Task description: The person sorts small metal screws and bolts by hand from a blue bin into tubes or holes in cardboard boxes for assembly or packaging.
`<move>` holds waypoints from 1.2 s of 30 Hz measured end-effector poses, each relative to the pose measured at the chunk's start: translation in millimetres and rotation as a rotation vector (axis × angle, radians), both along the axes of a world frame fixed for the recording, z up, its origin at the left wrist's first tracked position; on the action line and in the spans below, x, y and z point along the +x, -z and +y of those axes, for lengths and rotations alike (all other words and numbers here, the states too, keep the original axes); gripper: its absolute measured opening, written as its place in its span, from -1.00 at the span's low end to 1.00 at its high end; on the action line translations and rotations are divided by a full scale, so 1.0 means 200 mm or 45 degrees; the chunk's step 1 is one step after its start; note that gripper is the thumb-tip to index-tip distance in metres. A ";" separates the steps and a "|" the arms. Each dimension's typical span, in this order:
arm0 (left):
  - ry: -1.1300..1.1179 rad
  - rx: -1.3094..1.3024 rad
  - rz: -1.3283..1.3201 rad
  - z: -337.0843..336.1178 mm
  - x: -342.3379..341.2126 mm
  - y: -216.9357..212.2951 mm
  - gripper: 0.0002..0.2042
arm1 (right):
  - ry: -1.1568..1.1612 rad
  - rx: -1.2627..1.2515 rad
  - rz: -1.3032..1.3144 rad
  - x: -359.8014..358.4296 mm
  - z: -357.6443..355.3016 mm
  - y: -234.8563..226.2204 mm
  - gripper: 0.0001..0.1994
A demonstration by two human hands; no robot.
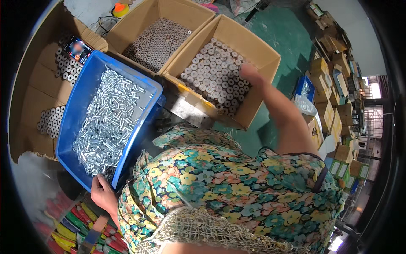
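Head view: hands (102, 191) at bolt crate (74, 111)

A green floor (279, 29) is stretching back. Stacked cardboard boxes (334, 51) are lining it, daylight coming through a far opening (372, 89).

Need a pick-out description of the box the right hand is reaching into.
Start at the blue plastic crate of loose silver bolts on the left. Two open brown cardboard boxes sit beyond it; take the right-hand cardboard box, nearest the green floor. The right hand touches its upright grey metal sleeves; its neighbour, the far cardboard box, has no hand in it.
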State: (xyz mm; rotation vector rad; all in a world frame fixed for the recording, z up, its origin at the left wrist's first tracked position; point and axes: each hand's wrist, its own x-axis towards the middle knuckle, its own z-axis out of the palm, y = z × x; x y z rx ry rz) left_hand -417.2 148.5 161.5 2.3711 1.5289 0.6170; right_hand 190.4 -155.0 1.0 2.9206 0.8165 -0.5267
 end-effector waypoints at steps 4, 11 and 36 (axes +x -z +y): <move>-0.023 -0.081 -0.038 0.05 -0.04 0.04 -0.76 | 0.089 -0.002 -0.117 -0.02 -0.06 0.24 -0.70; -0.178 -0.092 0.020 -0.06 0.05 0.08 -0.79 | 0.226 0.045 -0.099 0.05 0.09 0.47 -0.54; 0.029 -0.010 -0.082 -0.14 -0.30 -0.32 -0.87 | -1.051 -0.234 -0.273 0.38 1.04 -0.10 -0.65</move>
